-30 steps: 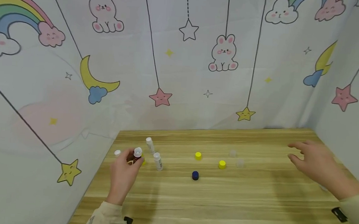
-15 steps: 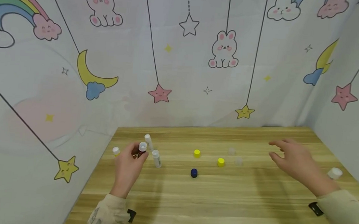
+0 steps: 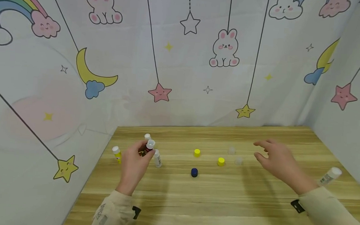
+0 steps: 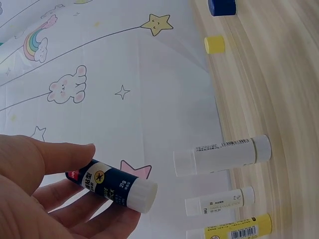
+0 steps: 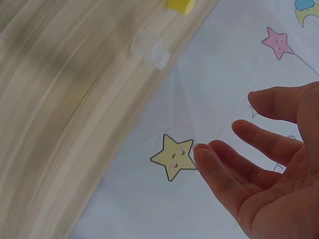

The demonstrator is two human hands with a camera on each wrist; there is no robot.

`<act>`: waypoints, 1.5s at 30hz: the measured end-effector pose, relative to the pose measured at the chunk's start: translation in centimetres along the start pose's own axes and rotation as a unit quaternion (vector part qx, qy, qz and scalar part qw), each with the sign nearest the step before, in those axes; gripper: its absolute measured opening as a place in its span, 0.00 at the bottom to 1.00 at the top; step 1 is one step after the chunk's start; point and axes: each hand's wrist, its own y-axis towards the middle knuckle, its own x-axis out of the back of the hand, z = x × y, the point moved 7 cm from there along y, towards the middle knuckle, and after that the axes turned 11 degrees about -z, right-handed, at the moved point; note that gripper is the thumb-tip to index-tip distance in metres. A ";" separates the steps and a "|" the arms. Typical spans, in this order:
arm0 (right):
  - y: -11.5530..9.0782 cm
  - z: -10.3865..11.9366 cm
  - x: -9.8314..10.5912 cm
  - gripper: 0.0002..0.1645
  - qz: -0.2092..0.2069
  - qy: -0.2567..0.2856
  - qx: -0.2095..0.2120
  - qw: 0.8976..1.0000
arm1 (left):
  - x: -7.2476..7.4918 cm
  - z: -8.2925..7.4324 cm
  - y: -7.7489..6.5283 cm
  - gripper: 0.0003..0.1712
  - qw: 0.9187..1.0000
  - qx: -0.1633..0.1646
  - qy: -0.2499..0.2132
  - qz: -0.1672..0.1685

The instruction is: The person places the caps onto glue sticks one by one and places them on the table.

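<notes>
My left hand [image 3: 134, 166] holds a dark blue glue stick [image 4: 112, 185] with a white end, tilted above the table, between thumb and fingers. Just beyond it stand two white glue sticks [image 3: 158, 159], one partly hidden behind the held stick. A yellow glue stick [image 3: 117, 154] stands to that hand's left. My right hand [image 3: 277, 163] hovers over the right side of the table, thumb and fingers apart and holding nothing. Nearest to it are two clear caps [image 3: 239, 161]. Two yellow caps [image 3: 221, 162] and a dark blue cap [image 3: 194, 172] lie mid-table.
Another white glue stick [image 3: 330, 176] stands at the right, partly behind the right forearm. A white cloth [image 3: 183, 106] printed with stars and rabbits borders the wooden table [image 3: 205, 203] at the back and both sides.
My left hand has moved right with the glue stick, uncovering the yellow one. My right hand has come left toward the caps, and the white glue stick beside its forearm shows more.
</notes>
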 end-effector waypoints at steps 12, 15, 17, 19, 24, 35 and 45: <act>0.0 1.7 -2.8 0.21 0.018 0.025 -0.011 0.999 | -0.8 -1.0 0.0 0.17 1.000 -0.027 0.002 0.000; 0.0 2.3 -3.3 0.22 0.022 0.032 -0.014 0.999 | -1.1 -1.3 0.0 0.17 1.000 -0.030 0.000 0.001; 0.0 2.8 -3.7 0.22 0.021 0.035 -0.010 0.999 | -1.3 -1.4 0.0 0.18 0.999 -0.033 -0.001 0.000; 0.0 3.2 -4.2 0.22 0.021 0.039 -0.007 0.999 | -1.5 -1.6 -0.1 0.18 0.999 -0.036 -0.003 0.001; -0.1 4.1 -5.2 0.21 0.024 0.048 -0.007 0.999 | -1.7 -2.0 -0.3 0.20 0.999 -0.035 -0.002 0.001; 0.1 6.5 -8.2 0.23 0.049 0.067 0.004 0.996 | -2.5 -2.8 -0.2 0.19 0.999 -0.047 -0.016 0.004; 0.2 9.3 -11.7 0.24 0.092 0.093 0.000 0.991 | -3.2 -3.7 -0.5 0.18 0.996 -0.082 -0.028 -0.001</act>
